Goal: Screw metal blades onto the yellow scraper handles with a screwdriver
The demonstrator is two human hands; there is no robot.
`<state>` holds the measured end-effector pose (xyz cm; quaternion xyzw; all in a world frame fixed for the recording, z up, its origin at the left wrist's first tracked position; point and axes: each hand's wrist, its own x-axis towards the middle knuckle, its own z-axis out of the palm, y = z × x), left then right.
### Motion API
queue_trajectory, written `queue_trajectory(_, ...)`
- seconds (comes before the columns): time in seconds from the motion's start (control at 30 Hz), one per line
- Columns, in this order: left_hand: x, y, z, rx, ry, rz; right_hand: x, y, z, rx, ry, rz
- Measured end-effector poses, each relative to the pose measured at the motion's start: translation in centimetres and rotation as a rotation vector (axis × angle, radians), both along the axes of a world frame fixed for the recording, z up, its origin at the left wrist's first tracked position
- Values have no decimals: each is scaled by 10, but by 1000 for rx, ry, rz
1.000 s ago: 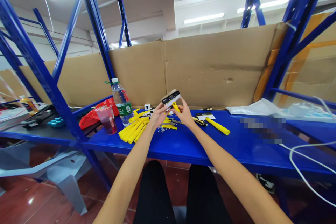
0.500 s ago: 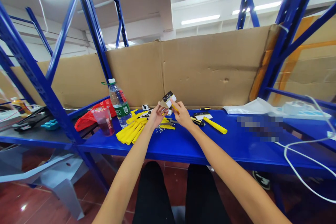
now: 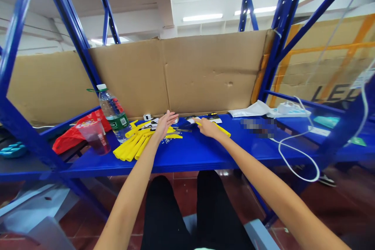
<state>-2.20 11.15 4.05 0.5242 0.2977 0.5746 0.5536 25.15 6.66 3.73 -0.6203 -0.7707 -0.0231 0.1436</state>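
Note:
My left hand (image 3: pixel 166 124) hovers over the near-middle of the blue table with its fingers stretched out and apart from anything I can see. My right hand (image 3: pixel 207 128) is closed on a slim yellow piece (image 3: pixel 199 123) whose kind is hard to make out. By its fingertips lies a black-and-white card (image 3: pixel 191 119). A bundle of yellow tubes (image 3: pixel 131 146) rests left of my left hand. Small metal bits (image 3: pixel 166 140) are scattered below that hand, and flat yellow pieces (image 3: pixel 175 136) lie beside them. Another yellow tube (image 3: pixel 224 130) is partly hidden behind my right hand.
A water bottle (image 3: pixel 118 122), a cup with dark red drink (image 3: pixel 98 140) and a red bag (image 3: pixel 70 136) stand at the left. Cardboard (image 3: pixel 205 74) walls the back. A white pouch (image 3: pixel 252 110) and a looped white cable (image 3: pixel 301 177) are at the right.
The view has swung right. My left hand has let go of the card and opened flat. My right hand has come down toward the table, where a card now lies by its fingertips.

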Motion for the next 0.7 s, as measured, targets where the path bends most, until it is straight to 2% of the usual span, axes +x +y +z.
queue_trajectory(0.17,3,2,-1,70,100,45,41,3,11,44,70,-173)
queue_trajectory(0.47,5,7,-7,113,218,86,84,19,3,-108,60,-400)
queue_trajectory(0.57,5,10,-10,146,267,135,99,18,-3,-129,37,-486)
queue_trajectory(0.7,5,11,-13,235,337,255,107,14,-12,-134,-23,-526)
